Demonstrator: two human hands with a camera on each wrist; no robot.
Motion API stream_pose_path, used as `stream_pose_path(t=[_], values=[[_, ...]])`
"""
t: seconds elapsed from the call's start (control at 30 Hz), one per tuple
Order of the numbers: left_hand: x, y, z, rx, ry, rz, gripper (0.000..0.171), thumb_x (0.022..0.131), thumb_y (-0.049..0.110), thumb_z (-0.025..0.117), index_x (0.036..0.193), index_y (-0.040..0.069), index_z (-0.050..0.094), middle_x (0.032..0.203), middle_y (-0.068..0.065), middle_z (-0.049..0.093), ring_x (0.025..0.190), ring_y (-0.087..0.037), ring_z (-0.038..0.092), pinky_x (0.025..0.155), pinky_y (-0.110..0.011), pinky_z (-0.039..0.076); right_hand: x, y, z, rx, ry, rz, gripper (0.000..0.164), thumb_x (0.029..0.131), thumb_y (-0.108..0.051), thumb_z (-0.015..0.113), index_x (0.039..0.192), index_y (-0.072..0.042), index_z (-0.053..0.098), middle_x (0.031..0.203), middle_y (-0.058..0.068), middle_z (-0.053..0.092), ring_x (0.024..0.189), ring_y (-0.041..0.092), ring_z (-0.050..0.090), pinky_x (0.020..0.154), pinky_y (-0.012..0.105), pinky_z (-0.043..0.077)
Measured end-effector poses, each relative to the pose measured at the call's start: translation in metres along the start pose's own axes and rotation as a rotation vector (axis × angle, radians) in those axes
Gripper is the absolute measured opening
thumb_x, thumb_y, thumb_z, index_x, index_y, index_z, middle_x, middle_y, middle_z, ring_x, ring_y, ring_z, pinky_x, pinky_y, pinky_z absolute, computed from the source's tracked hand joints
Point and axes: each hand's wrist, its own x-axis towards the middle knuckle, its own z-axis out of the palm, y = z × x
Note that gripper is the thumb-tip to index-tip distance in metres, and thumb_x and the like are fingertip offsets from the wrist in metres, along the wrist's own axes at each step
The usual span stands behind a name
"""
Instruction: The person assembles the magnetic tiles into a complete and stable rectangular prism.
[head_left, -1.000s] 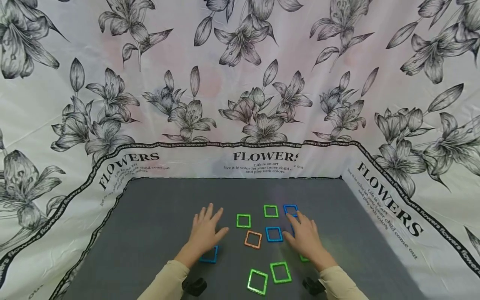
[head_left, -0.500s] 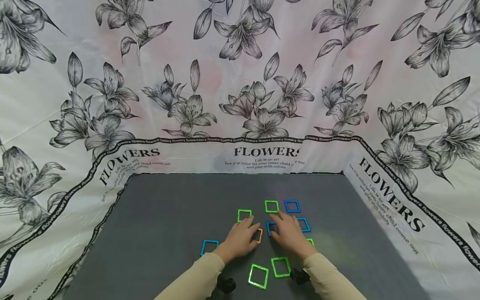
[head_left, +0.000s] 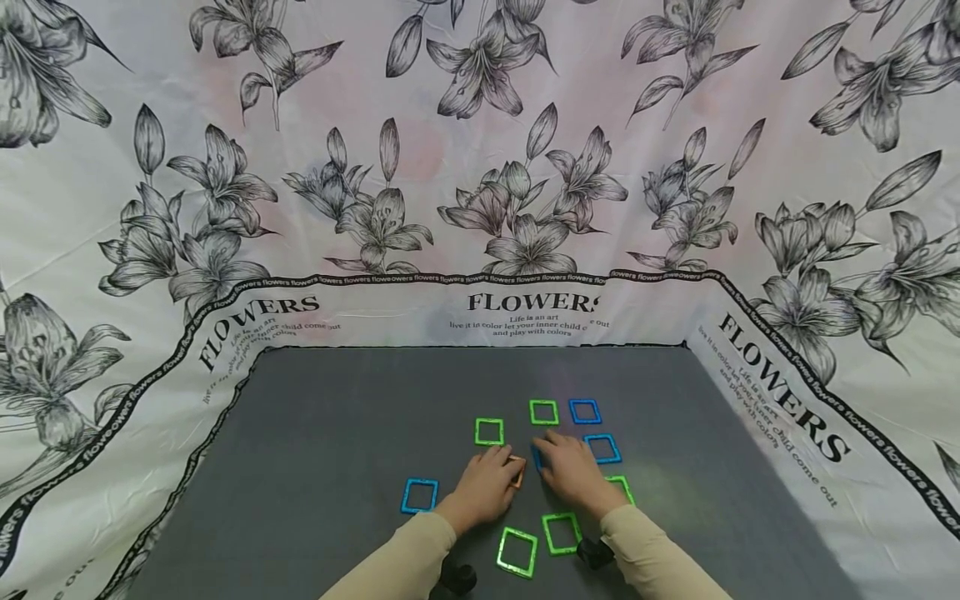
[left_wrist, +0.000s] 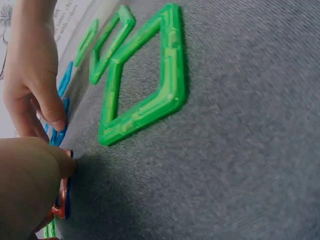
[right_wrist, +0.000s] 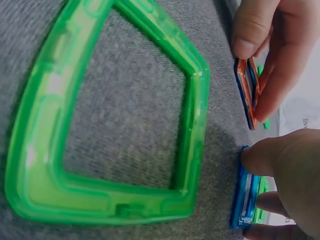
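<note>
My left hand [head_left: 482, 490] pinches an orange square frame tile [head_left: 519, 472] between thumb and fingers. In the right wrist view this orange tile [right_wrist: 243, 85] stands tilted, with a dark blue edge along its side. My right hand [head_left: 576, 473] has thumb and fingers on a blue square frame tile [head_left: 536, 457], mostly hidden by the hand in the head view. The right wrist view shows its thumb on the near edge of the blue tile [right_wrist: 241, 200] and fingers on the far side. A small gap separates the two hands.
Green square frames lie about the hands: one at front [head_left: 502, 547], another beside it [head_left: 547, 536], others behind [head_left: 489, 442]. A blue frame [head_left: 406, 495] lies left, more blue ones [head_left: 618, 448] right. Flower-printed cloth [head_left: 525, 242] edges the grey table [head_left: 330, 417].
Both hands have come inward from farther apart. Spread fingers have closed, the left hand's on the orange tile and the right hand's on the blue one. The view has tilted slightly down.
</note>
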Motion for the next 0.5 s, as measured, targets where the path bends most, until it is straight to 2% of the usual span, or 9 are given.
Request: stream_pose_path(t=[0.3,0.5], values=[[-0.007,-0.002,0.004,0.013,0.072,-0.002,0.034,0.098,0.024,0.066,0.133,0.025,0.066,0.135,-0.007,0.063,0.124,-0.026,0.059,0.094,-0.043,0.054,-0.004,-0.004,0.003,-0.017,-0.016,0.003,0.042,0.085,-0.01,0.08,0.126,-0.005,0.071,0.129,0.023,0.067,0.114,0.046,0.064,0.093,0.063,0.052],[-0.016,-0.006,0.007,-0.005,0.127,-0.013,0.035,0.097,0.025,0.068,0.132,0.022,0.068,0.131,-0.008,0.065,0.117,-0.026,0.061,0.09,-0.044,0.054,-0.011,-0.01,0.002,-0.006,-0.008,-0.03,0.041,0.083,-0.011,0.083,0.122,-0.004,0.073,0.125,0.022,0.069,0.11,0.045,0.065,0.088,0.062,0.053]])
